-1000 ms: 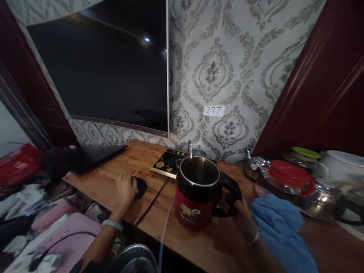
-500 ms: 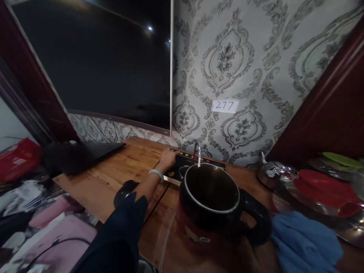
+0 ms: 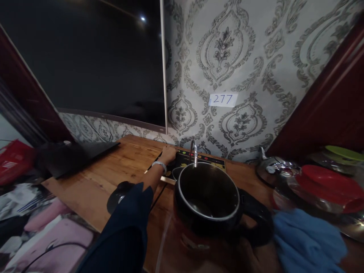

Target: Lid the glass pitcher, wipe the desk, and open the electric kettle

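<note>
My left hand (image 3: 168,154) reaches to the back of a black tea stove panel (image 3: 214,161) with coloured round buttons. One finger is stretched onto the button row; the hand holds nothing. In front of me stands a dark electric kettle (image 3: 193,231) with a steel rim, its lid off, upright and near the camera. A little liquid or shine shows at its bottom. My right hand (image 3: 257,258), dim and partly hidden, is closed about the lower part of the kettle's black handle (image 3: 256,212). Behind the kettle's rim rises a thin curved metal spout (image 3: 194,151).
A blue cloth (image 3: 308,242) lies right of the kettle. Beyond it are a shiny teapot (image 3: 274,170) and a red lid (image 3: 327,182). A black round lid-like thing (image 3: 121,193) rests on the wooden table (image 3: 93,189) by my left forearm. A large screen (image 3: 99,64) hangs behind.
The view has shifted slightly, so the kettle appears a bit further left and its inside shows more. My left hand stays at the button row.
</note>
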### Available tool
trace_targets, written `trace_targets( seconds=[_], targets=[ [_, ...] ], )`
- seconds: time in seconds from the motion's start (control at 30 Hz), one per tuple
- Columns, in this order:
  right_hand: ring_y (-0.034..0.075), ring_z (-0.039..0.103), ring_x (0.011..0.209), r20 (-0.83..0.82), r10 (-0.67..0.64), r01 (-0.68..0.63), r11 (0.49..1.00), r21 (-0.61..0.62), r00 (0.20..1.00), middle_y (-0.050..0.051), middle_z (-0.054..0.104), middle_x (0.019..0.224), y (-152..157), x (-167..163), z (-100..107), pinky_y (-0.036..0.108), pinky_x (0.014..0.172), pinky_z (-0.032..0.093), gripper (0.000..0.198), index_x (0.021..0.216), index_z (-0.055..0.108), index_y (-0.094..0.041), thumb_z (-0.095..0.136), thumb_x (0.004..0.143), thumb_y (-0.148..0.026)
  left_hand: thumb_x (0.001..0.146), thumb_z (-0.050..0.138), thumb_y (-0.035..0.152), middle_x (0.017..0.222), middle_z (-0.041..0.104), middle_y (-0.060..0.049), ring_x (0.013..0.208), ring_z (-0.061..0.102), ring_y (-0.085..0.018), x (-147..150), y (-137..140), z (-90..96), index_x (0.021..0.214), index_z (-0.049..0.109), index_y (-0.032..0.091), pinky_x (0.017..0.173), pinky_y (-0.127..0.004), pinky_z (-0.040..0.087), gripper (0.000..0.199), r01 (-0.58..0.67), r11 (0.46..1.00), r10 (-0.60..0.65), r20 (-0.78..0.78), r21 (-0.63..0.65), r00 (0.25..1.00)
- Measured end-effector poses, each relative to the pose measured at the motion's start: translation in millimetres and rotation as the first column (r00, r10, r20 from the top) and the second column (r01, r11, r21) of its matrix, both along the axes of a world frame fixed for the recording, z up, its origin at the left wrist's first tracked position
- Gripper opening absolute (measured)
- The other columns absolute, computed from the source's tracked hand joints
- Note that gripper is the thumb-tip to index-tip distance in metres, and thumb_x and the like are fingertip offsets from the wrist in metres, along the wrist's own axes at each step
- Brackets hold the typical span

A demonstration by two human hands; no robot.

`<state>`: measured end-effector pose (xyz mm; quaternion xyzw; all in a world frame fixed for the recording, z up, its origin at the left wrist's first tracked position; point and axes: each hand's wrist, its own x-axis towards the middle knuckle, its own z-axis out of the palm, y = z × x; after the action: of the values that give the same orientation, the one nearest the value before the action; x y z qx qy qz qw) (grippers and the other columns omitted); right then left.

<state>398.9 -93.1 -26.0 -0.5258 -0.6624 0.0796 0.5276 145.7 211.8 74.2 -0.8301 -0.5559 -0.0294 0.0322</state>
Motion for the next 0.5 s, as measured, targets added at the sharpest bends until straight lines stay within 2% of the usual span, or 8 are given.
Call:
trace_targets(
  seconds=[0.1, 0.2, 0.37, 0.5],
  targets=[
    [0.034, 0.064, 0.105, -0.074, -0.063, 0.065, 0.998, 0.024, 0.995, 0.012, 0.070, 0.096, 2.0, -5.6, 0.7, 0.045, 0.079, 0.057, 0.039, 0.108, 0.069, -0.030, 0.045, 0.089, -0.054, 0.087, 0.043, 0.012, 0.119, 0.068, -0.013, 0.116, 0.056, -0.027, -0.2, 5.3, 0.6, 0.120, 0.069, 0.024, 0.097, -0.038, 0.041, 0.044, 0.009, 1.000, -0.009, -0.016, -0.014, 1.000],
    [0.034, 0.064, 0.105, -0.142, -0.106, 0.106, 0.994, -0.007, 0.984, 0.012, 0.070, 0.097, 1.8, -9.0, -1.7, 0.042, 0.072, 0.058, 0.037, 0.102, 0.070, -0.032, 0.044, 0.089, -0.056, 0.089, 0.043, 0.015, 0.116, 0.069, -0.013, 0.115, 0.058, -0.026, 0.1, 11.6, 0.4, 0.117, 0.070, 0.023, 0.096, -0.036, 0.042, 0.041, 0.019, 1.000, -0.019, -0.018, -0.023, 1.000],
    [0.035, 0.062, 0.110, -0.167, -0.113, 0.103, 0.993, -0.064, 0.979, 0.011, 0.069, 0.107, 0.6, -9.7, -5.5, 0.044, 0.074, 0.059, 0.041, 0.112, 0.068, -0.029, 0.047, 0.087, -0.055, 0.087, 0.047, 0.017, 0.107, 0.072, -0.013, 0.108, 0.062, -0.023, 1.5, 18.5, -2.8, 0.106, 0.075, 0.020, 0.094, -0.032, 0.043, 0.034, 0.015, 1.000, -0.015, -0.008, -0.015, 1.000],
    [0.037, 0.060, 0.114, -0.176, -0.100, 0.084, 0.991, -0.100, 0.979, 0.012, 0.069, 0.110, 0.7, -9.8, -7.6, 0.047, 0.076, 0.058, 0.040, 0.113, 0.068, -0.032, 0.046, 0.087, -0.053, 0.086, 0.050, 0.020, 0.103, 0.073, -0.015, 0.105, 0.063, -0.023, 1.2, 21.7, -6.1, 0.101, 0.075, 0.016, 0.094, -0.032, 0.043, 0.030, 0.022, 1.000, -0.024, 0.057, 0.020, 0.998]
  ],
)
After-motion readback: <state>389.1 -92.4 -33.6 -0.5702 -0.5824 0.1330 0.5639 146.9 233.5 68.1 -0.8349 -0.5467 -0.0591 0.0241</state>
